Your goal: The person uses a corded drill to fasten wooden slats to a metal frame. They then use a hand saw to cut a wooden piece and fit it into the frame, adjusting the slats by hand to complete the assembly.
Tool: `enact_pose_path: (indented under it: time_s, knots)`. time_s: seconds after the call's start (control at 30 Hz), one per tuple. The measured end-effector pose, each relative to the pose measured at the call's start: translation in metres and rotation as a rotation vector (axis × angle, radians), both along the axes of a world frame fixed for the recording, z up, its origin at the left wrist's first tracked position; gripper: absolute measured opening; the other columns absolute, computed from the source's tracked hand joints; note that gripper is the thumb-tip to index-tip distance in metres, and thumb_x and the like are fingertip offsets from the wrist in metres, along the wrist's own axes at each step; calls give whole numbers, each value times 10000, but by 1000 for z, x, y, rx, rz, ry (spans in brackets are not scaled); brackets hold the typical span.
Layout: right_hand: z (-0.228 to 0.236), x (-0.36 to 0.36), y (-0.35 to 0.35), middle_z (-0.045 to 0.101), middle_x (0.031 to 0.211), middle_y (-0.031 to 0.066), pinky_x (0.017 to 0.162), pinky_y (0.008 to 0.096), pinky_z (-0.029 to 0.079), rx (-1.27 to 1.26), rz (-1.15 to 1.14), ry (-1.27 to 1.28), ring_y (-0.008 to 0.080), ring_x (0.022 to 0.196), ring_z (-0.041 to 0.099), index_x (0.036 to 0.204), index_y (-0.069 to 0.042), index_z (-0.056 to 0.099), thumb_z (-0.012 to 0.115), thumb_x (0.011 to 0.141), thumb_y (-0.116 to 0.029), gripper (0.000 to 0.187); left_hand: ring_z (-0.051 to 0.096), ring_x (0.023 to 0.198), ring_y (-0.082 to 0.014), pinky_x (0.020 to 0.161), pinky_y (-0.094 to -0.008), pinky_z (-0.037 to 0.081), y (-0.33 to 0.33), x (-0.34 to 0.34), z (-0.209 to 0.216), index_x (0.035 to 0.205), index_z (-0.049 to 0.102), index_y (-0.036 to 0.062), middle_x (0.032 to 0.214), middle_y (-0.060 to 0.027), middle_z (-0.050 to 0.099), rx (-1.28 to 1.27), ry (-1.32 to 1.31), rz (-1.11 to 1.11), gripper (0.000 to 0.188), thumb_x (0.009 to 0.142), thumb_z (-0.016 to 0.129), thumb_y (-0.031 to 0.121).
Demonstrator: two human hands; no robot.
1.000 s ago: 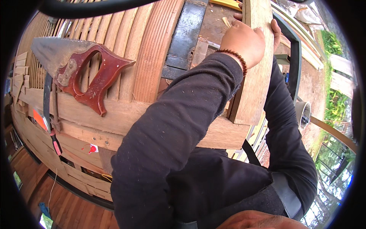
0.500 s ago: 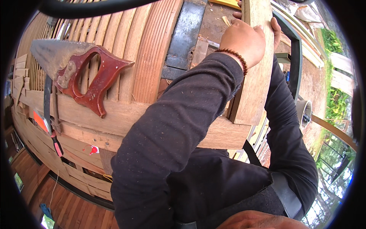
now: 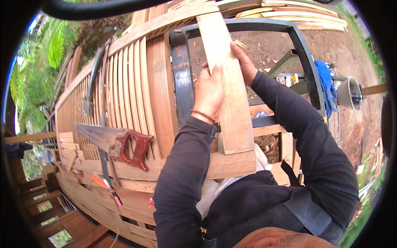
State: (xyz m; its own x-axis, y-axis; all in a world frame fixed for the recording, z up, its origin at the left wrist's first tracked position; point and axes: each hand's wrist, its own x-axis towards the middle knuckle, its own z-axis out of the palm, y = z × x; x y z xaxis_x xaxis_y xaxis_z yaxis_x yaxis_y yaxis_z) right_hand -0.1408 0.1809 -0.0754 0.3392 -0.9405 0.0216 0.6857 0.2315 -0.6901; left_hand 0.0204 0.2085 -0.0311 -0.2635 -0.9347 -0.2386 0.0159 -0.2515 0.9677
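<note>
A long, pale wooden plank [image 3: 236,111] runs away from me across the right end of a slatted wooden frame [image 3: 138,99]. Its near end overlaps the near rail [image 3: 231,166], and its far end meets the far rail [image 3: 165,22]. My left hand [image 3: 209,93] is closed around the plank's left edge, thumb on top. From the right side my right hand [image 3: 245,64] grips the opposite edge, its thumb also over the upper face. The fingers under the plank are mostly hidden. To the left, a handsaw [image 3: 111,142] with a red-brown handle lies on the slats.
A dark metal frame [image 3: 308,66] stands under and right of the plank. Left lie a dark curved-handled tool [image 3: 94,80] and an orange-and-black tool [image 3: 109,188]. Blue cloth [image 3: 326,89] hangs by a grey bucket [image 3: 348,94]. Loose boards [image 3: 289,14] lie at the far right.
The view has swung, so the far rail and the plank's far end now show. Both hands still grip the plank and now appear lower in the picture. The handsaw stays on the slats.
</note>
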Motion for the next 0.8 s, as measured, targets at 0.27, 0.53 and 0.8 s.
enact_pose_path:
  time_s: [0.27, 0.53, 0.8]
  knots:
    - [13, 7, 7, 678, 1324, 148, 1077, 374, 501, 97, -54, -36, 229, 1188, 669, 1415, -5, 570, 634, 1013, -531, 665, 690, 999, -142, 894, -290, 538, 6, 9, 20, 1268, 646, -67, 1155, -95, 731, 4, 30, -37, 457, 1135, 487, 340]
    - [17, 7, 3, 698, 1276, 163, 1010, 350, 524, 58, -120, 89, 213, 1131, 691, 1368, 44, 613, 649, 1008, -503, 655, 698, 1018, -161, 899, -306, 548, -1, 16, 10, 1306, 625, -62, 1181, -107, 720, 22, -4, -60, 476, 1142, 460, 353]
    - [24, 6, 5, 726, 1226, 141, 1006, 337, 520, 73, -112, 105, 206, 1103, 699, 1318, 32, 659, 666, 994, -492, 615, 682, 1084, -177, 963, -318, 530, 0, 16, 20, 1322, 603, -73, 1239, -129, 696, 51, 8, -72, 477, 1142, 450, 341]
